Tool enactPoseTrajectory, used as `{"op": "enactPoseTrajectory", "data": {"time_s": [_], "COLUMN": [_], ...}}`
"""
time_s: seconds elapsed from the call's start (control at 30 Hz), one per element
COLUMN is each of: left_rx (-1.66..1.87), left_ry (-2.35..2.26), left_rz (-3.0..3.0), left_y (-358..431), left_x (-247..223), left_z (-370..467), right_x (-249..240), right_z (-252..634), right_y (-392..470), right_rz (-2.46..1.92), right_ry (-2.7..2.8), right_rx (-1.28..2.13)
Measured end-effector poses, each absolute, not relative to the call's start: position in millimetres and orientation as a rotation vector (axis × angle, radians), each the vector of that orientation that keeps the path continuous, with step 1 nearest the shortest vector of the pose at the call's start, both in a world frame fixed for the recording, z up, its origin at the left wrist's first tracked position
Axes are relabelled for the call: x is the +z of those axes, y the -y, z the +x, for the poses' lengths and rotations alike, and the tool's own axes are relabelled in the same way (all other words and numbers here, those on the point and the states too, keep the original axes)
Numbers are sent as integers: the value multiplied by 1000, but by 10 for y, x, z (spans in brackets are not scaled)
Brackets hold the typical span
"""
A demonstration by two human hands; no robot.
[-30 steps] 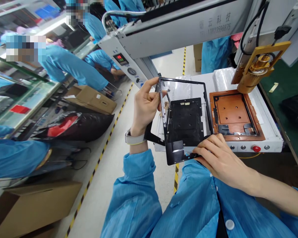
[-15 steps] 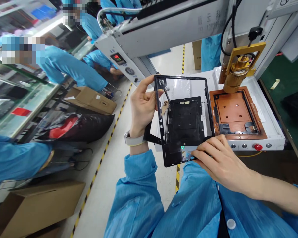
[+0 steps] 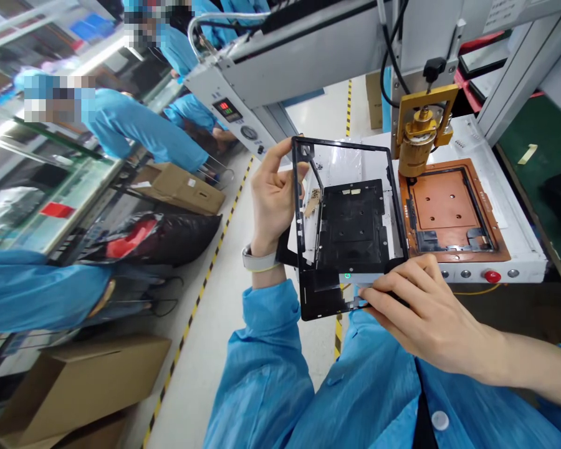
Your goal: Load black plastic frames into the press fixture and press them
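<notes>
A thin black rectangular plastic frame (image 3: 399,206) is held up and tilted between both hands, over the front of a white machine bed. My left hand (image 3: 275,193) grips its upper left side, thumb showing through the opening. With fingers closed, my right hand (image 3: 418,305) pinches the lower right corner. Through the opening I see a black fixture plate (image 3: 353,218) on the bed. To its right lies a brown fixture plate (image 3: 444,209) with another black frame (image 3: 479,212) in it. The brass-coloured machine head (image 3: 416,149) stands over that plate's upper left corner.
Along the bed's front run several buttons, one a red button (image 3: 492,275). A grey gantry (image 3: 299,68) with a digital display (image 3: 227,109) crosses behind. Left are cardboard boxes (image 3: 103,368), a black bag (image 3: 182,240) and co-workers in blue (image 3: 140,128). Yellow-black tape (image 3: 206,268) marks the floor.
The brass machine head has shifted left along the brown plate, to its upper left corner. Both hands keep their grip on the frame, which is nearly still; the view has shifted slightly.
</notes>
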State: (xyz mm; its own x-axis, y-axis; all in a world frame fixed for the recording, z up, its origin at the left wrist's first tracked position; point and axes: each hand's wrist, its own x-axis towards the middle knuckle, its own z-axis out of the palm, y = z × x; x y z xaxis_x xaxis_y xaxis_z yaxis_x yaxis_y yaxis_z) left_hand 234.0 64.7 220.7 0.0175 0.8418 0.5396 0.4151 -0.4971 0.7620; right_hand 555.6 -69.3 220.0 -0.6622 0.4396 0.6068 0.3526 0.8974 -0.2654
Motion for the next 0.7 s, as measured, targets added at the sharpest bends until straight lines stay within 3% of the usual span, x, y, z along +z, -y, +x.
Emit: {"op": "enactPoseTrajectory", "data": {"time_s": [0.7], "left_rx": [1525], "left_ry": [-1215], "left_rz": [1808], "left_y": [-677], "left_x": [2178], "left_z": [2346], "right_x": [2178], "right_z": [5518], "right_y": [674], "right_rz": [-566], "right_ry": [2344], "right_rx": [146]}}
